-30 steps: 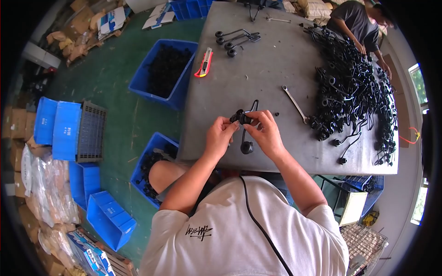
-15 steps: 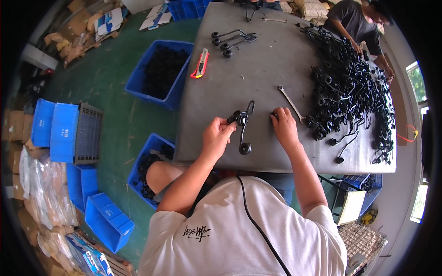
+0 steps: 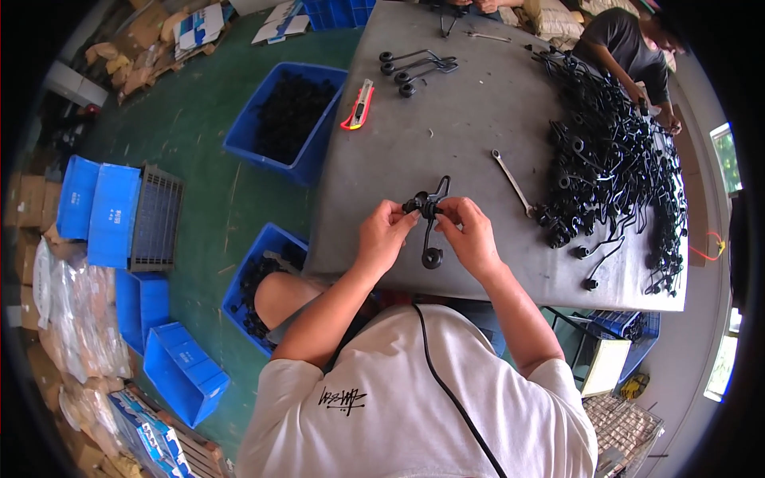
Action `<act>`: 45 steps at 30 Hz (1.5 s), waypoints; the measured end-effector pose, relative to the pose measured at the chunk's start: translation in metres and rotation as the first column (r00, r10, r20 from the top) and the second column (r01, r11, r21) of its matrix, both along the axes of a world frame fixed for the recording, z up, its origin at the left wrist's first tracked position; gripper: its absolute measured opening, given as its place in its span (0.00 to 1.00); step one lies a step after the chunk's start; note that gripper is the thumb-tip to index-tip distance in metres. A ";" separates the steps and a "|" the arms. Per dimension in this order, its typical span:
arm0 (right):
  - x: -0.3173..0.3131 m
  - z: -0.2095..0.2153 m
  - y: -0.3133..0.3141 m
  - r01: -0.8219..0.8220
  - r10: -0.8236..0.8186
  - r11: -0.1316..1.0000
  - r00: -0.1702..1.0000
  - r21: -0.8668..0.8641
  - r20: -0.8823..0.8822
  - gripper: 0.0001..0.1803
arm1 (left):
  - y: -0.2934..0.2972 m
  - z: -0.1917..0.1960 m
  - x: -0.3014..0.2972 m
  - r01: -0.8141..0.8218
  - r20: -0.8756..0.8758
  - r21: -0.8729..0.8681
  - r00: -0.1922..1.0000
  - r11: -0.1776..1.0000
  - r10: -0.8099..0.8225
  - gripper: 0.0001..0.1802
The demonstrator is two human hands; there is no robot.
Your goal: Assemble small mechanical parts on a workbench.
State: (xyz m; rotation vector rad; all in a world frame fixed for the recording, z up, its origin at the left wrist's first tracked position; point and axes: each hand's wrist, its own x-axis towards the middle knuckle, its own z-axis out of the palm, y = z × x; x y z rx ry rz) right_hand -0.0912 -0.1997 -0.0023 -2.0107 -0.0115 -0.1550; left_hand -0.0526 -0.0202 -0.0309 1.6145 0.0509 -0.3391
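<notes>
Above the near part of the grey table, a black bent-rod part (image 3: 432, 256) with a wire loop and a round ringed end is between my two hands. My left hand (image 3: 384, 233) pinches its thick middle from the left. From the right, my right hand (image 3: 472, 236) closes thumb and fingers on the same middle section; a small piece there is partly covered by the fingertips. A steel wrench (image 3: 511, 183) lies to the right of my hands. Farther off on the left are several similar black rod parts (image 3: 418, 68) and a red utility knife (image 3: 360, 105).
A large heap of black rod parts (image 3: 610, 159) covers the right of the table (image 3: 470, 119). Another person (image 3: 617, 52) handles parts beyond it. Blue bins of black pieces (image 3: 295, 119) stand on the floor left of the table. Another wrench (image 3: 488, 37) lies far back.
My right hand has left the tabletop and come left to the part, its fingers now on the middle. My left hand still holds it. The whole view has shifted slightly.
</notes>
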 end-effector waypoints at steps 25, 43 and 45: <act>0.001 0.000 0.000 0.007 0.070 0.883 0.987 -0.470 0.147 0.11 | 0.001 -0.008 -0.003 0.031 0.098 0.073 0.994 0.997 -0.038 0.14; 0.002 0.004 -0.007 -0.100 0.093 0.941 0.995 -0.325 -0.038 0.25 | 0.000 -0.005 -0.002 0.006 0.066 0.074 0.998 0.997 -0.011 0.17; -0.001 0.001 -0.007 -0.068 0.053 0.962 0.997 -0.264 -0.063 0.23 | 0.000 -0.008 -0.003 -0.001 0.082 0.078 0.997 0.997 -0.005 0.17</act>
